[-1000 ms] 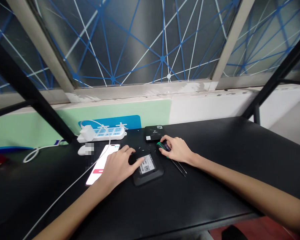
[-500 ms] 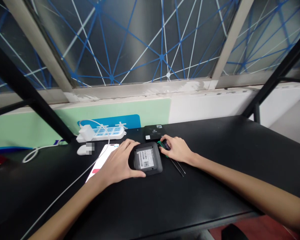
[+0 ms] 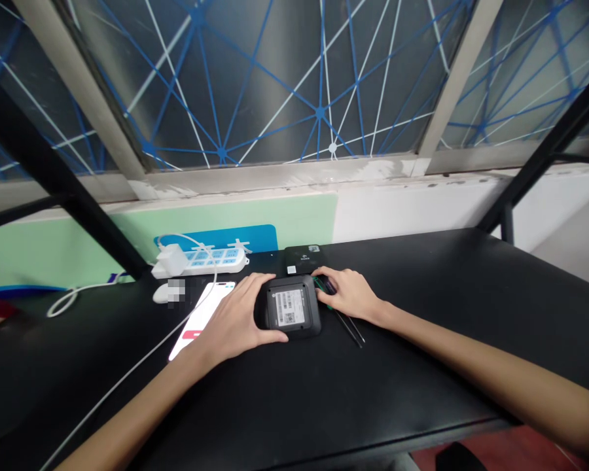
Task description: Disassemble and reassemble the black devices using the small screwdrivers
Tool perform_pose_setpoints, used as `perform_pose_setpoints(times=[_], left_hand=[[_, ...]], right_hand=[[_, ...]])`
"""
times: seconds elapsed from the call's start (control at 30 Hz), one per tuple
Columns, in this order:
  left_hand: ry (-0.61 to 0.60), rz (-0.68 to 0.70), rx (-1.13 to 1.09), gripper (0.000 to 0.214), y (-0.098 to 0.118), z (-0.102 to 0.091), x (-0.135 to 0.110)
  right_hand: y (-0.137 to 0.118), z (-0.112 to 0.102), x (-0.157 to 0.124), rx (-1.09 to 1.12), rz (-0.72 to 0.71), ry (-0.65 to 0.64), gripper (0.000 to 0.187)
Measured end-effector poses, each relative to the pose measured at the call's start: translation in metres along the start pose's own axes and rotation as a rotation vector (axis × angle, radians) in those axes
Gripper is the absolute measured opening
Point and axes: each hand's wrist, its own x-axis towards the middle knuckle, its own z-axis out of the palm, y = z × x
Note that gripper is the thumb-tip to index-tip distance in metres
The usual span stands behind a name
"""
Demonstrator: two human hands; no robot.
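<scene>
My left hand [image 3: 238, 317] is wrapped round the left side of a flat black square device [image 3: 313, 320], thumb along its near edge. The device lies label side up, with a white printed label [image 3: 289, 307] and small dark recesses near its corners. Close to its right edge, my right hand [image 3: 348, 292] has its fingers curled about the handles of two screwdrivers [image 3: 349, 328], one handle green and one dark. Their thin shafts point toward the near right on the table. My right fingertips are also by the device's edge; whether they touch it I cannot tell.
Behind the device lies another flat black box [image 3: 302, 260] with small stickers. To the left are a lit phone [image 3: 203, 314], a white mouse-like object [image 3: 161, 293] and a white power strip [image 3: 230, 260]. A white cable [image 3: 142, 366] crosses the black table [image 3: 397, 386].
The square device has tilted slightly and shifted up toward the back under my left hand. My right hand and the screwdrivers stay nearly where they were; the view has moved a little.
</scene>
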Motion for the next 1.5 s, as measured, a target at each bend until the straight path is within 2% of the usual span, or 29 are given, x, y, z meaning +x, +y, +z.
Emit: perform_pose_setpoints(times=[0.47, 0.8, 1.17, 1.3, 1.5], left_hand=[[-0.030, -0.019, 0.007, 0.089, -0.005, 0.003, -0.001], [-0.164, 0.006, 0.035, 0.086, 0.000, 0.008, -0.003], [-0.176, 0.013, 0.136, 0.093, -0.001, 0.010, -0.006], [-0.181, 0.023, 0.154, 0.093, 0.003, 0.007, -0.005], [-0.207, 0.008, 0.180, 0.090, 0.004, 0.006, -0.006]], right_hand=[[0.002, 0.000, 0.000, -0.103, 0.020, 0.073, 0.030], [0.000, 0.003, -0.001, 0.040, -0.053, 0.113, 0.021], [0.006, 0.007, 0.002, 0.196, -0.090, 0.123, 0.017], [0.010, 0.008, 0.006, 0.360, -0.052, 0.140, 0.018], [0.009, 0.009, 0.009, 0.875, 0.075, 0.142, 0.030]])
